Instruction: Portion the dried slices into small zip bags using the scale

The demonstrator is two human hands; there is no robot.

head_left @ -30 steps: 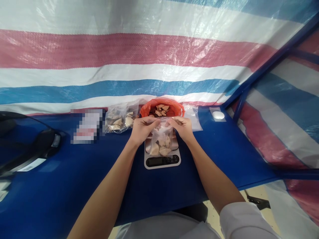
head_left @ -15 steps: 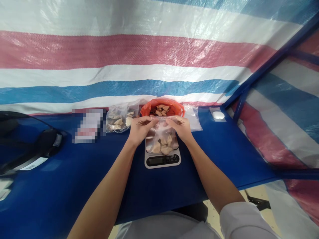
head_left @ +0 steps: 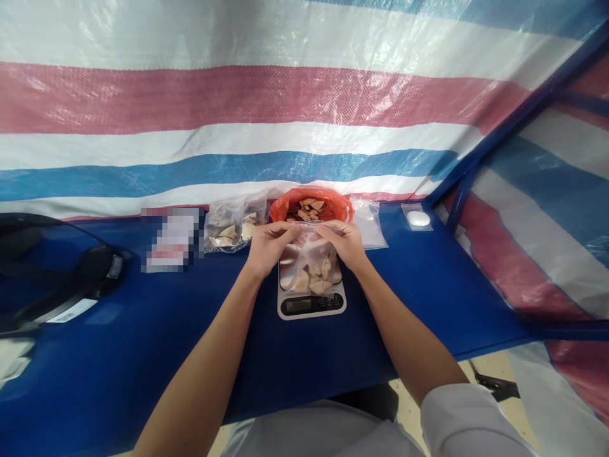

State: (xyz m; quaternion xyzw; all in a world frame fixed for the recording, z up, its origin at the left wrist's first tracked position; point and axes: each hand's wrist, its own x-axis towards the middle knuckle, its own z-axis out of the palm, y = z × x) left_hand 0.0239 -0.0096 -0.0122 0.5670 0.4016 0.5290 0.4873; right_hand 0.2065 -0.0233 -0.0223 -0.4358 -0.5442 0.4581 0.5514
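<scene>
Between my hands is a clear plastic zip bag with several pale tan, dried-looking slices in its lower part. My left hand pinches the bag's top edge on the left. On the right, my right hand pinches the same edge. Under the bag lies a digital kitchen scale, its dark display and buttons facing me; I cannot tell whether the bag rests on it. Just behind my hands stands an orange-red plastic bag, open at the top, with more brownish slices inside.
Filled clear bags lie to the left of the orange-red bag, and flat clear bags to its right. A white oval object sits farther right. A blurred-out card and a black strapped device are on the blue table.
The bag's lower end has shifted slightly to the right and now overlaps more of the scale's buttons. Both hands keep their pinch on the top edge.
</scene>
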